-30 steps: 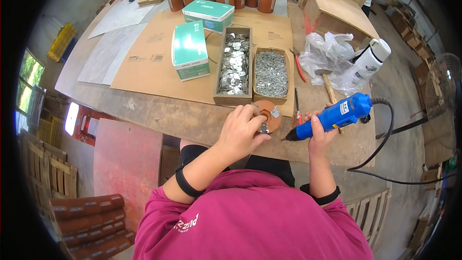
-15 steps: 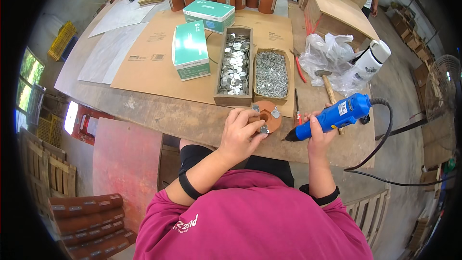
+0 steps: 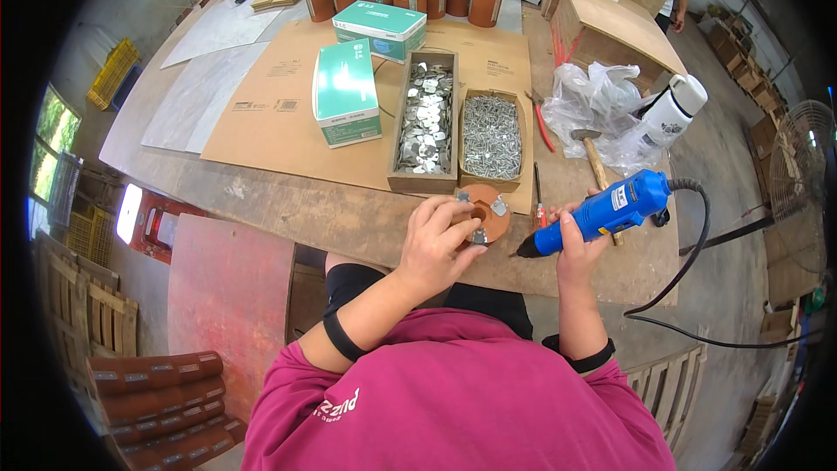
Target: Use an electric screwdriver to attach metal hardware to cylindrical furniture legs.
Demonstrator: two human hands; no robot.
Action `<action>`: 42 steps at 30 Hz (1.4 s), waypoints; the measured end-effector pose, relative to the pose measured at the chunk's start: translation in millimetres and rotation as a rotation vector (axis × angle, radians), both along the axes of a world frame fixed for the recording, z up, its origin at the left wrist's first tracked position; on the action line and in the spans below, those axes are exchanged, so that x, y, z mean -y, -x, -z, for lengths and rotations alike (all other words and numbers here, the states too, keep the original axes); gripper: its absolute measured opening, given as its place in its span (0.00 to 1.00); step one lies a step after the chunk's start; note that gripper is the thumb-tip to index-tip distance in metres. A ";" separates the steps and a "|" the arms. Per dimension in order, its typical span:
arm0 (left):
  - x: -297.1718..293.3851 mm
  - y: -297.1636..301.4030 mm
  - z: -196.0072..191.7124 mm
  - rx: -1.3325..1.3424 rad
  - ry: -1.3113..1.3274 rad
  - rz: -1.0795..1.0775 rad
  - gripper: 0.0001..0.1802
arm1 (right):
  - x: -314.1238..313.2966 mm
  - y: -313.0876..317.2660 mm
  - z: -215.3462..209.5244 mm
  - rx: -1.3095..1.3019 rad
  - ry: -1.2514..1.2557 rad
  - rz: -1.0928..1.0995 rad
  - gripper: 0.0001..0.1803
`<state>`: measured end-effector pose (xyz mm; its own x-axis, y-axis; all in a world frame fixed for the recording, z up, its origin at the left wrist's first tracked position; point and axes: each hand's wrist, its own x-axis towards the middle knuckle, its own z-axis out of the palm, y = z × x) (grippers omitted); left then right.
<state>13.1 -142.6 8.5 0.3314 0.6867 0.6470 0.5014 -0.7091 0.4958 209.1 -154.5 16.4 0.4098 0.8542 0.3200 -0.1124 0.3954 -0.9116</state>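
Note:
My left hand is closed on a round reddish-brown block with a hole in its middle and small metal plates on its top face, near the table's front edge. Just right of it, my right hand grips a blue electric screwdriver. The tool's dark tip points left and down, close to the tabletop and apart from the block. Behind the block stand a wooden box of flat metal plates and a cardboard tray of screws.
A hammer, red-handled pliers and a small screwdriver lie at right, near a plastic bag and white bottle. Green boxes and several brown cylinders stand farther back. The tool's black cord hangs rightward.

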 end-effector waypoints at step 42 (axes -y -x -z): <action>-134.1 -41.2 -10.6 -0.407 0.267 0.040 0.09 | -0.3 9.1 1.4 0.017 -0.007 0.094 0.11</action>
